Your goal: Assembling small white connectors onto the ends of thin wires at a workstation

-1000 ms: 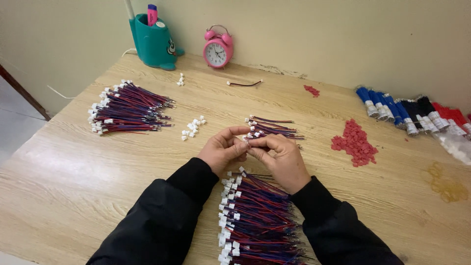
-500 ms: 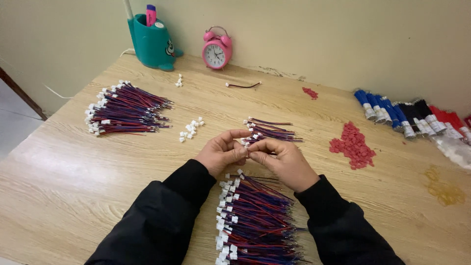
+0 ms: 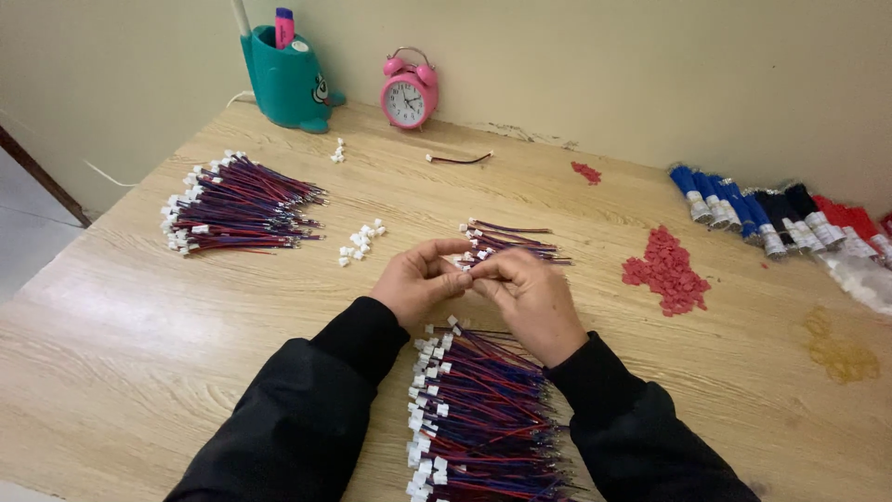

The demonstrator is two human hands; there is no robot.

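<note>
At table centre: my left hand (image 3: 420, 284) and right hand (image 3: 531, 299) meet fingertip to fingertip, pinching small white connector end of thin wire lead (image 3: 465, 264); exact grip hidden by knuckles. Lead held just above small wire bunch (image 3: 506, 242) at 12 o'clock, handy for laying down. Big bundle of red-blue leads (image 3: 478, 409) at 6, between my sleeves. Loose white plastic housings (image 3: 360, 242) at 10, near left hand. Second bundle (image 3: 237, 204) farther at 10. Red plastic chips (image 3: 667, 270) at 2, matte. Wood-grain table (image 3: 139, 344).

Two bare hands, long black sleeves, snug cuffs at wrists
</note>
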